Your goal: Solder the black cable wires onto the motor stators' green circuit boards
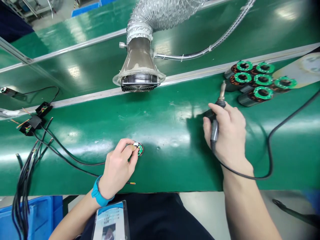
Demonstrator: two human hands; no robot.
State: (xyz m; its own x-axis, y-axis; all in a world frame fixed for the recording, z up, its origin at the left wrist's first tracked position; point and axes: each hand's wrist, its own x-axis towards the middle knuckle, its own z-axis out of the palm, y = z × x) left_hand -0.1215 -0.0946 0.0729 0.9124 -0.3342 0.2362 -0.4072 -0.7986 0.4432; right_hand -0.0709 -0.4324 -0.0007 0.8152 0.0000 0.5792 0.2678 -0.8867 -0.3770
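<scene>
My left hand (pixel 118 168) pinches a small round green circuit board (pixel 140 150) low over the green bench, near its front edge. The fingers cover much of the board, and I cannot tell whether anything sits beneath it. In my right hand (pixel 231 136) is a soldering iron (pixel 214 130), its bare metal tip pointing up and away from me. A dark cord runs from its handle past the wrist to the right. Just beyond the iron's tip stand several dark motor stators (pixel 242 78) with green ring-shaped boards on top.
A fume hood (pixel 140 63) on a silver duct (pixel 165 16) hangs over the back of the bench (pixel 170 170). Black cables (pixel 26 180) and small black housings (pixel 35 121) lie at the left. A blue crate (pixel 45 216) stands below.
</scene>
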